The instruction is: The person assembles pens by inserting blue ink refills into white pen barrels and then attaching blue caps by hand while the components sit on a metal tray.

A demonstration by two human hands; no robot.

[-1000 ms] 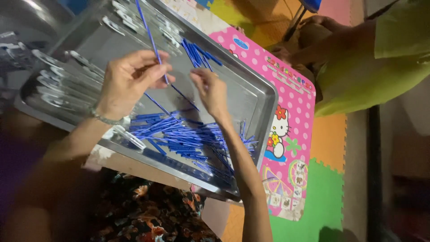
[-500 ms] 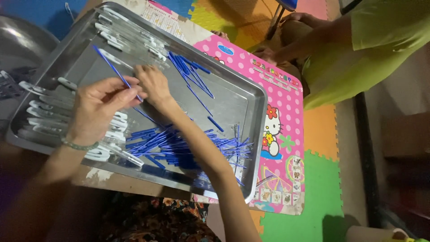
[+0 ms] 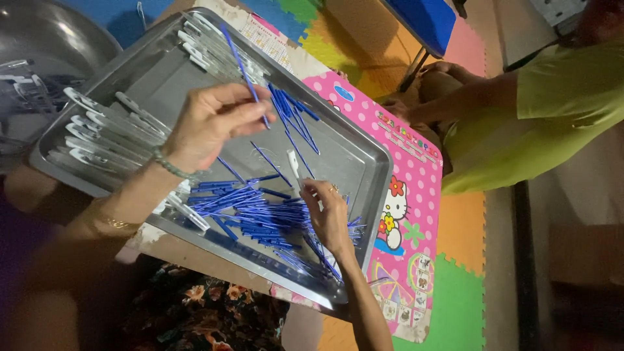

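Note:
A steel tray (image 3: 356,151) holds a loose pile of thin blue pen refills (image 3: 260,218) and rows of clear pen barrels (image 3: 97,138). My left hand (image 3: 208,123) hovers over the tray's middle and pinches one blue refill (image 3: 242,65), which points up and away. My right hand (image 3: 330,220) rests on the right side of the blue pile, its fingertips gripping a small clear pen barrel (image 3: 294,164). More blue refills (image 3: 291,112) lie scattered toward the tray's far side, beside another bunch of clear barrels (image 3: 214,42).
The tray sits on a pink dotted cartoon board (image 3: 406,195) over coloured foam floor tiles (image 3: 465,305). Another person in a green shirt (image 3: 552,110) sits at the far right. A metal bowl (image 3: 45,39) with more clear barrels lies upper left.
My right hand left the left hand and dropped to the blue pile, now gripping a clear barrel. My left hand shifted right, still pinching a blue refill.

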